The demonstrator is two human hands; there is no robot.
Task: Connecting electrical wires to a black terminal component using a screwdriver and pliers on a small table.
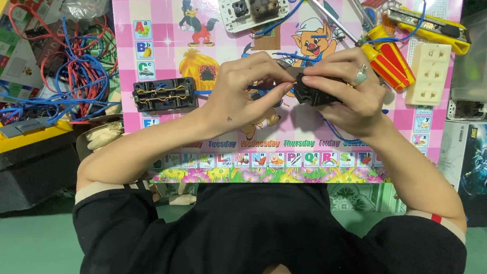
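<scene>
Where fingers meet, black socket module

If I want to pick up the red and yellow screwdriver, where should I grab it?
Grab the screwdriver by its fat red and yellow striped handle, coming down from above. The handle is thick and easy for fingers to wrap around, while the thin metal shaft points up and left. Its lower end lies right beside the right hand, so reach from the white socket strip's side.

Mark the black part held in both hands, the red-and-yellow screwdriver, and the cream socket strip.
black part [313,94], head view: its exposed lower body.
red-and-yellow screwdriver [392,61], head view: the handle.
cream socket strip [428,74], head view: its middle outlet.
</scene>
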